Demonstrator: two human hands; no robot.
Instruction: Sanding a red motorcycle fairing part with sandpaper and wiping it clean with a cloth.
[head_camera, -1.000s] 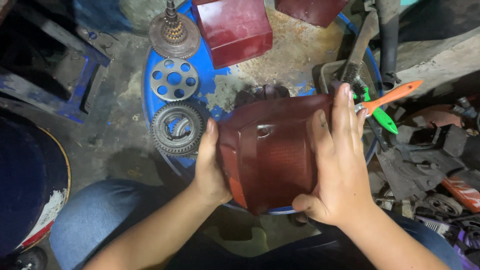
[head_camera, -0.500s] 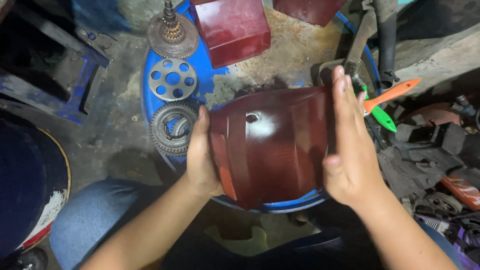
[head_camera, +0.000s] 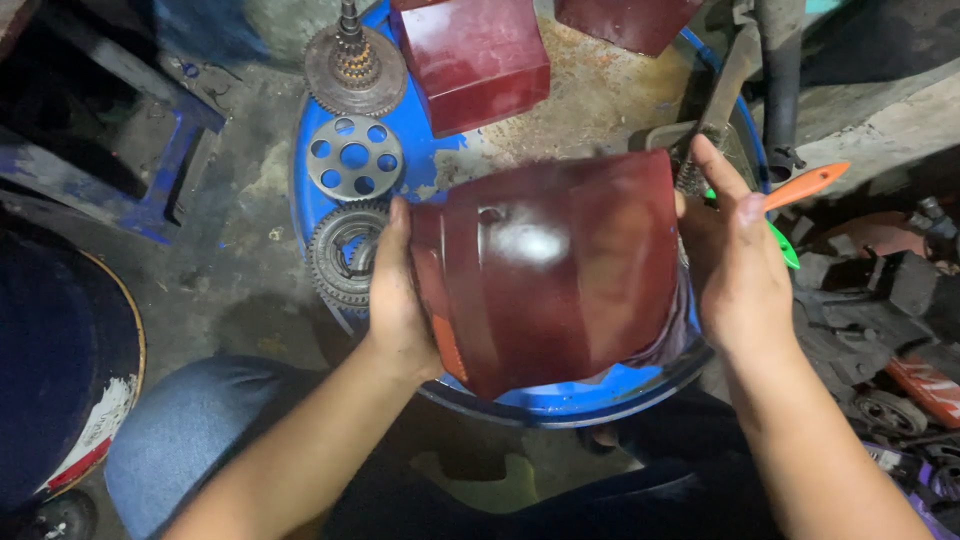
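as both hands grip it, the red panel (head_camera: 560, 270) has tilted further.

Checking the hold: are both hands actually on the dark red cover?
Touching. The head view shows the left hand pressed against the left edge of the dark red cover and the right hand flat against its right edge.

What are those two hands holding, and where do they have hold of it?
Both hold a curved dark red panel over the blue drum top. The left hand grips its left edge, the right hand its right edge.
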